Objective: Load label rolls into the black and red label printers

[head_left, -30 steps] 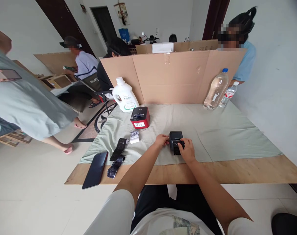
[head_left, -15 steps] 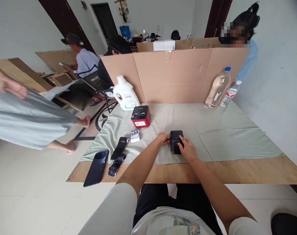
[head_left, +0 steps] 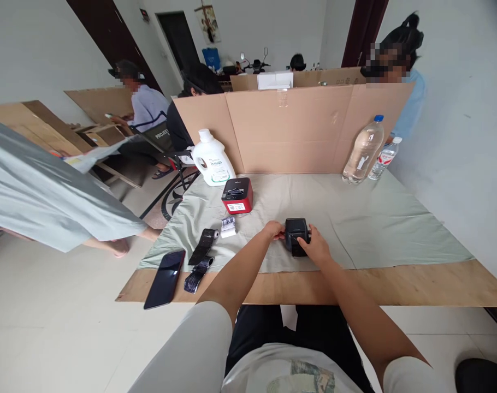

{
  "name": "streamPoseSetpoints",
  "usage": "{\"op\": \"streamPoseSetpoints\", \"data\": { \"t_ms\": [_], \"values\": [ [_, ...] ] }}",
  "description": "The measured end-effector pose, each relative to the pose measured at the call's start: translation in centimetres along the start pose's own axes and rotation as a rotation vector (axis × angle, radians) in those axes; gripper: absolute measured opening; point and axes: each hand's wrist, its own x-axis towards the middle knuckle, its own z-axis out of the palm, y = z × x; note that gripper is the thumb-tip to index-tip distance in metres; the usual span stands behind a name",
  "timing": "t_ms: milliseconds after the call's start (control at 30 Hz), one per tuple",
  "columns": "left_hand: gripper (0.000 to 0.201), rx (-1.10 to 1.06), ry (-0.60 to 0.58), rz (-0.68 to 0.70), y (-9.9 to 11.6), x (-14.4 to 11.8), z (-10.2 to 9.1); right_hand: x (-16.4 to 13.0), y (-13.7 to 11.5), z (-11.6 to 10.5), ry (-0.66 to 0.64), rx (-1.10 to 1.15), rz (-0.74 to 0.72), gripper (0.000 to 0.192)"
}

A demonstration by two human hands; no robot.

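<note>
A small black portable printer rests on the cloth near the table's front edge. My left hand is at its left side, fingers bent in against the casing; their tips are partly hidden. On the right side, my right hand grips it, thumb over the front and fingers along the edge. Left of my hands lie a small white paper roll with a dark printed end and two dark printed paper strips, the upper strip and the lower strip. Behind them stands a red and black printer.
A dark phone lies at the front left corner. A white jug, a large water bottle and a smaller bottle stand before a cardboard screen. A person in a long grey skirt is at the left; others sit beyond.
My right hand's fingers have moved from the printer's top to its right side, the thumb staying on the front. The person at the left has moved nearer the table.
</note>
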Motion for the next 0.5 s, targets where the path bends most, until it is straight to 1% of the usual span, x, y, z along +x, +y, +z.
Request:
{"op": "streamPoseSetpoints", "data": {
  "t_ms": [133,200,267,300,367,433,500],
  "values": [
    [0.003,-0.081,-0.021,-0.031,0.0,-0.7,-0.3,1.6,-0.1,-1.0,-0.077,-0.011,0.114,0.047],
    [0.003,-0.109,-0.026,-0.033,0.0,-0.9,-0.4,2.5,-0.4,-1.7,-0.096,-0.088,0.088,0.049],
    [0.004,-0.126,-0.025,-0.032,0.0,-0.9,-0.5,3.5,-1.0,-2.8,-0.113,-0.225,-0.046,0.055],
    [0.005,-0.132,-0.025,-0.031,0.0,-0.9,-0.5,4.1,-1.4,-3.3,-0.139,-0.307,-0.141,0.056],
    [0.008,-0.139,-0.025,-0.029,-0.1,-0.9,-0.4,5.4,-2.2,-4.3,-0.225,-0.445,-0.311,0.052],
    [0.010,-0.139,-0.023,-0.027,-0.1,-0.8,-0.4,6.7,-3.1,-4.7,-0.316,-0.517,-0.405,0.044],
    [0.012,-0.129,-0.019,-0.019,-0.2,-0.6,-0.4,7.9,-3.7,-4.6,-0.362,-0.532,-0.442,0.035]
  ]
}}
